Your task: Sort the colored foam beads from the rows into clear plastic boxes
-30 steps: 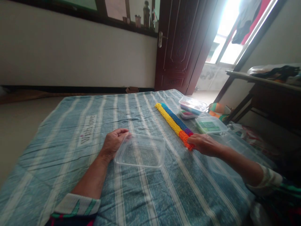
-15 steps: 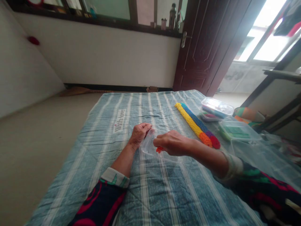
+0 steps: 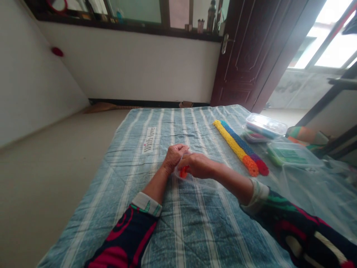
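My left hand [image 3: 174, 158] rests on the striped blanket [image 3: 206, 230], its curled fingers on the rim of a clear plastic tray [image 3: 195, 181]. My right hand [image 3: 196, 165] sits right beside it over the tray, fingers pinching a small orange piece [image 3: 183, 172]. Both hands hide most of the tray. To their right lies a long strip of yellow, blue, orange and red beaded pieces [image 3: 240, 147], apart from both hands.
Beyond the strip stand a lidded clear box of coloured pieces [image 3: 266, 125], a small tray [image 3: 253, 137] and a clear box with green contents [image 3: 291, 154]. A clear plastic sheet [image 3: 312, 190] lies at the right. The floor lies left of the bed.
My right hand has moved left from the strip's orange end to the tray, carrying the orange piece. Both hands are closer together, and the view has shifted slightly.
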Demonstrator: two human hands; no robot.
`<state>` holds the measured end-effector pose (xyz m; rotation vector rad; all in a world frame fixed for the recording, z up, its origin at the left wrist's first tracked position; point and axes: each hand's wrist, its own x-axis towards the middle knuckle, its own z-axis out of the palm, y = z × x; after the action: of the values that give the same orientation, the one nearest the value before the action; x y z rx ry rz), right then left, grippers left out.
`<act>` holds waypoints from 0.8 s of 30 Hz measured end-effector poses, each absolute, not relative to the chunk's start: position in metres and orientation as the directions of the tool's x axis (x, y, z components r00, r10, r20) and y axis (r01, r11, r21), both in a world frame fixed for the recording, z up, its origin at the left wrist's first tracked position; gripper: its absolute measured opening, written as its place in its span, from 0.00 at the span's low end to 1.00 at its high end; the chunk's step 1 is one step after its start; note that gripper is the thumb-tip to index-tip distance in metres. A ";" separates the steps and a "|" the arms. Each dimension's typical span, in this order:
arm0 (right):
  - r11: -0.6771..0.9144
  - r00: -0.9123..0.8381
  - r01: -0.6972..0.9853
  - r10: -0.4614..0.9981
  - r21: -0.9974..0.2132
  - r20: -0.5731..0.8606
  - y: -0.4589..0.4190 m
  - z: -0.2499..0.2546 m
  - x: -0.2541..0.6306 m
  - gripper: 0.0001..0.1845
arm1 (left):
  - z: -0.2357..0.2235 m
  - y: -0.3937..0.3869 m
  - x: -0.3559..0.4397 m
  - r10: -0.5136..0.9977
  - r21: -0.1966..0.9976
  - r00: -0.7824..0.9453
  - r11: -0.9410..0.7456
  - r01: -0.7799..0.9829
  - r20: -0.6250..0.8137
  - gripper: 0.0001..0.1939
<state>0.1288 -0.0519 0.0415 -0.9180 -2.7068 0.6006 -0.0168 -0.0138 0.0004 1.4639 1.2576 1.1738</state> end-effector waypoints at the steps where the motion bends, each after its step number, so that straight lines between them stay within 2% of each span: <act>1: 0.712 -0.773 0.530 0.629 -0.460 0.081 -0.051 0.040 0.129 0.21 | 0.001 -0.015 -0.015 0.992 0.972 0.047 -0.123 0.199 0.116 0.13; 7: 0.672 -0.728 0.554 0.677 -0.490 0.105 -0.053 0.036 0.138 0.22 | 0.002 -0.022 -0.007 0.993 0.961 -0.009 -0.109 0.254 0.115 0.12; 15: 0.611 -0.645 0.657 0.759 -0.442 0.091 -0.066 0.039 0.144 0.12 | 0.006 -0.031 -0.001 0.989 0.955 -0.043 -0.124 0.269 0.140 0.12; 24: 0.590 -0.619 0.603 0.771 -0.537 0.152 -0.073 0.028 0.151 0.09 | 0.008 -0.045 0.004 0.988 0.956 -0.074 -0.112 0.272 0.136 0.12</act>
<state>0.1507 -0.0731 0.0276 -1.1089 -2.4522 0.6271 0.0040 -0.0445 0.0079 1.4606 1.4170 1.2322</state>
